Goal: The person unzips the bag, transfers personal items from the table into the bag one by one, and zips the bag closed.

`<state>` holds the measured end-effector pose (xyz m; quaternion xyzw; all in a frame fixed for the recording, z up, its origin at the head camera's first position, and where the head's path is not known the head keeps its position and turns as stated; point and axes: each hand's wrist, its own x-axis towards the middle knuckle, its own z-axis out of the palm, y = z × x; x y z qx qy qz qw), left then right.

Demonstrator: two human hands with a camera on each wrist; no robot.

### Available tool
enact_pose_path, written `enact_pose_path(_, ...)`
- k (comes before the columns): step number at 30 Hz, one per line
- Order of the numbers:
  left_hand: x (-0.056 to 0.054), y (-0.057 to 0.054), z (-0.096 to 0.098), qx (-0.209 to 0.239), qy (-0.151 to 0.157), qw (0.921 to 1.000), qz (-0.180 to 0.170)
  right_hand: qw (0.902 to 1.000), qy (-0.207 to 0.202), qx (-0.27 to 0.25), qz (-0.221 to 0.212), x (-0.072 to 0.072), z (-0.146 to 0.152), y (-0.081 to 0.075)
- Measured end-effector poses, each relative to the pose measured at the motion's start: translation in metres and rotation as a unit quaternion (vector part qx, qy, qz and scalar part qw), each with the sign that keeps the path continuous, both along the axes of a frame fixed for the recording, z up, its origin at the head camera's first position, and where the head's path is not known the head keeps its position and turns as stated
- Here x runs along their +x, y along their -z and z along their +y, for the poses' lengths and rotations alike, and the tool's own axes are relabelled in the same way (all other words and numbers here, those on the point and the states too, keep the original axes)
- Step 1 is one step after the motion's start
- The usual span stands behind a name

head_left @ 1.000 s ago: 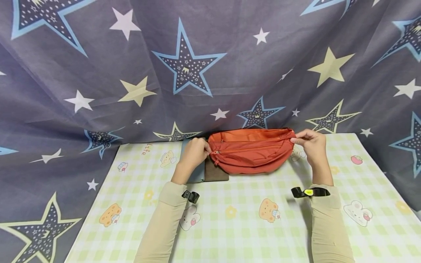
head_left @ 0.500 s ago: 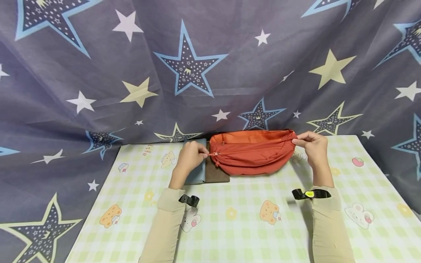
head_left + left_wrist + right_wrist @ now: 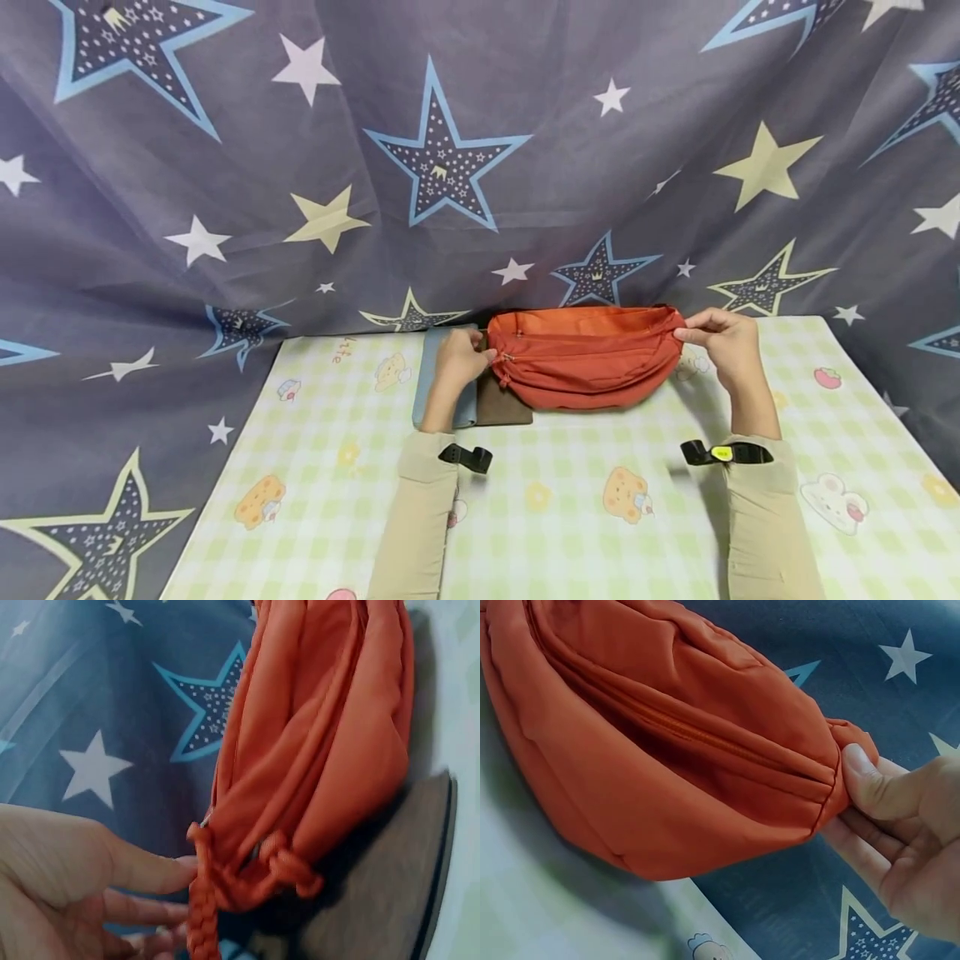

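Note:
A red-orange waist bag [image 3: 585, 367] is held up at the back of the table, its orange-lined back section gaping along the top. At its left end my left hand [image 3: 459, 362] has thumb and fingers at a braided zipper pull [image 3: 202, 919]; the cord partly hides the fingertips. A second, knotted pull [image 3: 289, 868] hangs beside it. My right hand [image 3: 726, 346] pinches the bag's right end, thumb in front and fingers behind, plain in the right wrist view. The front zipper [image 3: 705, 739] runs across the bag toward that hand.
A blue-grey folded item [image 3: 423, 392] and a dark brown flat piece [image 3: 506, 408] lie under and left of the bag. The table wears a green checked cloth [image 3: 555, 533] with cartoon prints. A star-patterned curtain [image 3: 525, 183] hangs right behind.
My left hand drew the zipper pull out leftward half a second ago, and is now back close against the bag's end. The right hand keeps its pinch. The whole view has shifted slightly.

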<state>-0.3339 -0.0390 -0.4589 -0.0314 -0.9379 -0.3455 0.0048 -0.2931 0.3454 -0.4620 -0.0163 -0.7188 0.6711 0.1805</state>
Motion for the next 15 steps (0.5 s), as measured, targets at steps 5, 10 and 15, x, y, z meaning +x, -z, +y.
enact_pose_path(5, 0.003, 0.004, 0.012, -0.021, -0.056, 0.9981, -0.017, 0.9999, -0.013, -0.006, 0.007, 0.0, -0.001, -0.001)
enact_pose_path(10, 0.001, 0.016, 0.015, 0.03, -0.061, 0.9975, -0.017, 0.9998, -0.015, -0.015, 0.003, -0.001, -0.002, -0.001)
enact_pose_path(15, -0.003, 0.028, 0.016, 0.125, -0.079, 0.989, -0.003, 0.9998, -0.018, -0.012, 0.005, -0.001, -0.002, 0.001)
